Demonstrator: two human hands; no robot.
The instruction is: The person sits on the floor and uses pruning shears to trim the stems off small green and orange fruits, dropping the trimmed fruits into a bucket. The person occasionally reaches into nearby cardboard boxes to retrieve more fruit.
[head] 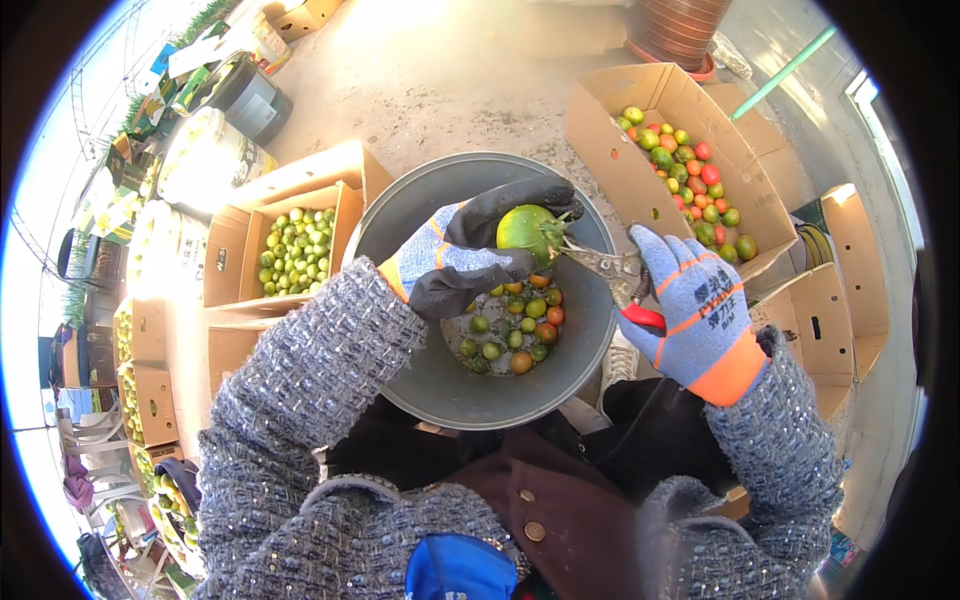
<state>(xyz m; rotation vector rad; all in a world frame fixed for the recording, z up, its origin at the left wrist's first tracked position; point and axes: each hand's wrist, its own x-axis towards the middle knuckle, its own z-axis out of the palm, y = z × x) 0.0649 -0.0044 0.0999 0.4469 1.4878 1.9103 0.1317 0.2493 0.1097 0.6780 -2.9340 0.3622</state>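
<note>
My left hand point(480, 251), in a blue and black work glove, holds a large green tomato point(527, 231) by its sides, the leafy stem end facing right. My right hand point(686, 300), gloved alike, grips red-handled pruning shears point(619, 274). Their blade tips are at the tomato's stem; whether they touch it cannot be told. Below both hands stands a large grey tub point(420, 390) between the legs. Several small green and orange tomatoes point(535, 308) lie on its bottom, partly hidden by my left hand.
A cardboard box point(615, 157) of red and green tomatoes stands at upper right, another point(225, 259) with green ones at left. Opened cardboard boxes point(806, 315) are at right. White buckets point(202, 161), a dark bucket point(251, 105) and more boxes line the left. A terracotta-coloured pot point(679, 30) stands at the top.
</note>
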